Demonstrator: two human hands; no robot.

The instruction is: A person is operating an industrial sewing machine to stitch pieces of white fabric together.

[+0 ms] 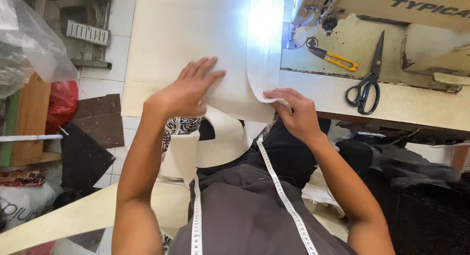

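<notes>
Head view showed a white measuring tape (pixel 286 198) draped nearest, over the person's dark grey top. Beyond it, at the tabletop's (pixel 421 105) near edge, the right hand (pixel 296 113) had its fingers clamped on the curved end of a cream fabric strip (pixel 262 54). The left hand (pixel 188 91) lay flat on the broad cream fabric sheet (pixel 181 34), fingers together and stretched out. Further back on the right, black scissors (pixel 367 81) and yellow-handled thread snips (pixel 335 58) rested beside the sewing machine (pixel 372 5) at the far edge.
</notes>
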